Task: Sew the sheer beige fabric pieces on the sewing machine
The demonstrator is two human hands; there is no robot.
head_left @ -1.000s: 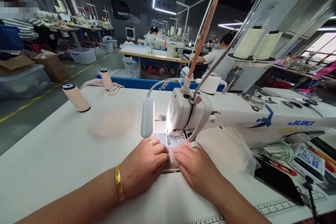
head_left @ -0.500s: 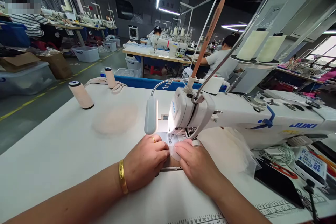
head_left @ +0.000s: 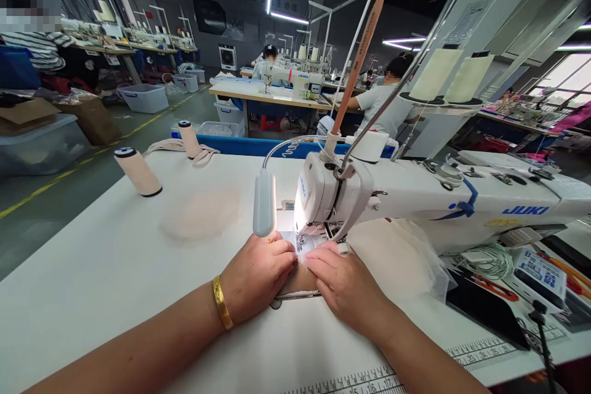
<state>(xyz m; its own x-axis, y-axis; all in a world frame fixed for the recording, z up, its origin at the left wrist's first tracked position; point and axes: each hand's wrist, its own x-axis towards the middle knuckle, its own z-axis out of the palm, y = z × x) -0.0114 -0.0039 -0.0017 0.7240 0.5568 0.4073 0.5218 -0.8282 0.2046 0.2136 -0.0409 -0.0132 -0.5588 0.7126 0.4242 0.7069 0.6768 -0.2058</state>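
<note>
My left hand (head_left: 258, 277) and my right hand (head_left: 344, 280) press side by side on a small piece of sheer white fabric (head_left: 302, 252) lying under the needle area of a white Juki sewing machine (head_left: 415, 200). Fingertips of both hands pinch the fabric just in front of the presser foot. A gold bangle sits on my left wrist and a ring on a left finger. More sheer white fabric (head_left: 401, 258) bunches under the machine arm to the right of my right hand.
A gooseneck lamp (head_left: 264, 203) hangs beside the needle. Two pale thread cones (head_left: 137, 171) (head_left: 188, 138) and a flat beige piece (head_left: 201, 215) lie on the white table (head_left: 92, 271). Cables, a label box (head_left: 540, 274) and a dark tablet (head_left: 484, 314) sit at right. Other people work at distant machines.
Both hands have edged slightly forward toward the needle with the fabric; the view has shifted a little.
</note>
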